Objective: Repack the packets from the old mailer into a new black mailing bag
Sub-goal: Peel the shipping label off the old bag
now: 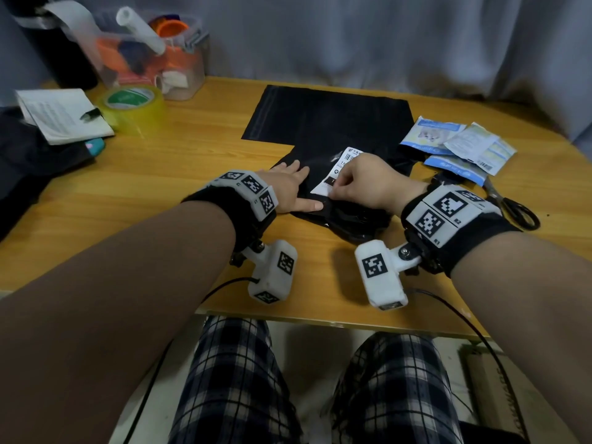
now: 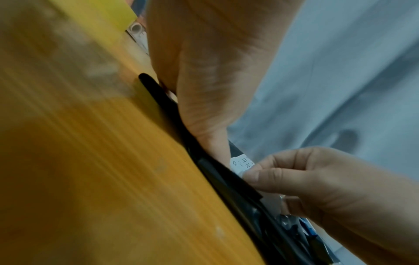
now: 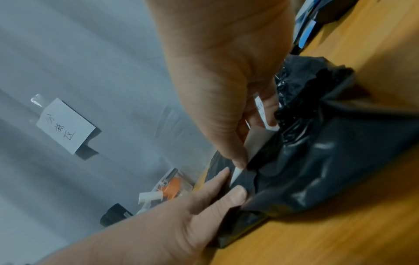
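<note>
Two hands meet at the centre of the head view, both on the old mailer, a crumpled black bag at the near edge of the wooden table. Our left hand lies flat, fingers straight, pressing the mailer's left part down. Our right hand pinches the lower edge of the white shipping label stuck on the mailer. The new black mailing bag lies flat above them, partly under the old one. Several blue-and-white packets sit loose at the right of the frame, scissors just below them. Upper left: a yellow tape roll and a clear storage box.
</note>
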Tool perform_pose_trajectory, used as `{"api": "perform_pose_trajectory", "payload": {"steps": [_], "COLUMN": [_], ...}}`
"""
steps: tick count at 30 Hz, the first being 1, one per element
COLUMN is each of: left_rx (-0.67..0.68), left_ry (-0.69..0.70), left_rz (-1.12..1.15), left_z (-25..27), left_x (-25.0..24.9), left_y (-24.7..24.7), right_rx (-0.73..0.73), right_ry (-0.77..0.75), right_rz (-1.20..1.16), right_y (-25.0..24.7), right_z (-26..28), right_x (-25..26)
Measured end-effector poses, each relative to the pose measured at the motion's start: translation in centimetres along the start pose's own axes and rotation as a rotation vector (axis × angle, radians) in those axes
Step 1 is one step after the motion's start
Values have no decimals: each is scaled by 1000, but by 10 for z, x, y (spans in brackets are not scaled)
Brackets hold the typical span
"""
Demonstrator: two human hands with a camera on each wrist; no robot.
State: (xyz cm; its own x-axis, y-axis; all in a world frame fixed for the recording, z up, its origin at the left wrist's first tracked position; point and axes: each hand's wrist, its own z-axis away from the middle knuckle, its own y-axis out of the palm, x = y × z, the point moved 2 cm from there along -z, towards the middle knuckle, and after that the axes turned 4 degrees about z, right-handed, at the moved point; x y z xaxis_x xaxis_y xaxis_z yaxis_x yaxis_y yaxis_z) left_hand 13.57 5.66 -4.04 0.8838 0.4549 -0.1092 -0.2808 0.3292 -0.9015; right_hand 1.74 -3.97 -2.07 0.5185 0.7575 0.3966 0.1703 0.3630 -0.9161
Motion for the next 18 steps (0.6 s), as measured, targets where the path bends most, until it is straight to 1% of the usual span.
{"api": "perform_pose_trajectory", "payload": {"steps": [3,15,18], "left_rx": [5,-8,-22], "left_ry": [-15,-73,-105], "left_rz": [-1,-13,-20], "left_z": [0,2,3], "left_x": [0,-3,-4], "left_y": [1,2,2], "right_rx": [-17,-132,-155], "right_ry": [42,235,243], "right_rz": [-45,-385,-433], "right_y": [0,-5,-6], "right_z": [1,4,7], "right_x": [-1,-21,-24]}}
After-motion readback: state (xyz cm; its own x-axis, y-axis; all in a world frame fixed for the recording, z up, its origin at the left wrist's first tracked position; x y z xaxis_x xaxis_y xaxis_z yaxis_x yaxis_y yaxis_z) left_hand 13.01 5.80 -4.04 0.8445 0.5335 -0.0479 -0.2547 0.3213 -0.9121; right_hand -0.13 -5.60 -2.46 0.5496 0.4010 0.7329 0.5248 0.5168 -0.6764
